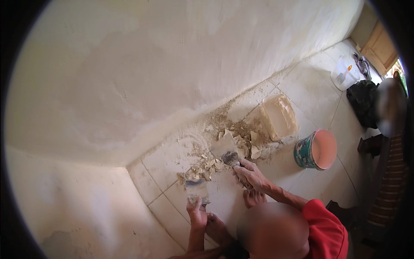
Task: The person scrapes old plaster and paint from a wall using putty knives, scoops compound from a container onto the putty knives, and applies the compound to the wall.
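Observation:
My left hand point(197, 212) is closed on a wide scraper point(196, 189), its blade lying low over the tiles beside the crumbled debris. In my right hand point(253, 175) is a second scraper, a putty knife point(224, 149) with a broad, dusty blade. That blade reaches into a heap of broken plaster flakes point(211, 166) and dirt. Both tools point away from me toward the wall, apart from each other. My fingers cover most of their handles.
A patchy plastered wall point(142, 77) meets the tiled floor point(172, 209) at a corner on the left. Right of the debris stand a rectangular tub of pale paste point(278, 116) and a green bucket point(305, 152). Farther right are a clear container point(343, 77) and a black bag point(362, 101).

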Motion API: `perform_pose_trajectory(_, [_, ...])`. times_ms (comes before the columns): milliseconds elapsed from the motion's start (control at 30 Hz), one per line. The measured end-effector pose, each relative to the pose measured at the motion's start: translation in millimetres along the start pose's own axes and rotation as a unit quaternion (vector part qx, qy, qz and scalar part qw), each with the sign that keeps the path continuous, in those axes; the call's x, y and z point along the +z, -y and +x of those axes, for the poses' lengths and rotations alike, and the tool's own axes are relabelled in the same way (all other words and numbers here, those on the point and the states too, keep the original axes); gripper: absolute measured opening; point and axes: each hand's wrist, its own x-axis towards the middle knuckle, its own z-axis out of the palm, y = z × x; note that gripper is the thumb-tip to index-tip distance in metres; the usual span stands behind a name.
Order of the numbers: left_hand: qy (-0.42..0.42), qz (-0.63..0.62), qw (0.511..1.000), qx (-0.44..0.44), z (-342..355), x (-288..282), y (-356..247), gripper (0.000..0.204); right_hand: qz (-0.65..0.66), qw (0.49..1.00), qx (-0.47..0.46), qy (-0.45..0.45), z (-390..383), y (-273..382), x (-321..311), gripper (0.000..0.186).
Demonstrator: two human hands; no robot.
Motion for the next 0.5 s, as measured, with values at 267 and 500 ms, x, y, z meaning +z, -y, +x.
perform_pose_trajectory(267, [0.002,0.019,0.998,0.068,38,38,-43,0.052,0.011,0.999,0.030,-0.003,-14,-14,-14,0.027])
perform_pose_trajectory(500, [0.025,-0.005,0.998,0.059,42,49,-37,0.039,0.061,0.996,0.008,-0.059,-38,-10,-7,0.030])
